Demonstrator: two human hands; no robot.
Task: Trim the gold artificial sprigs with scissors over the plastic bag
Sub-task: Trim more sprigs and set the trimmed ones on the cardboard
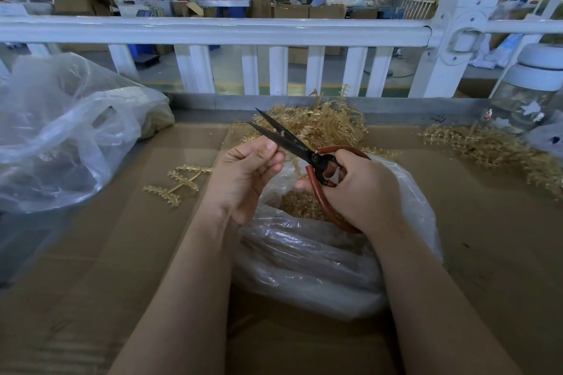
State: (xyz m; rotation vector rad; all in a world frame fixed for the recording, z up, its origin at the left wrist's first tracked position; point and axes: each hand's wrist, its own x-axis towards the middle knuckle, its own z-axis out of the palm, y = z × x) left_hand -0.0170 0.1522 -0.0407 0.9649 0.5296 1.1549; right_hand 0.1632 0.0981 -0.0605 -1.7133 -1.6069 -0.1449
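On the left, a loose sprig waits on the cardboard-covered tabletop. Our left hand pinches something at the blades; what, we cannot tell. Our right hand grips the rubbery red loops of the dark steel scissors, blades slightly parted. We should probably keep cutting above the crinkly plastic bag, so brittle gold offcuts drop inside.
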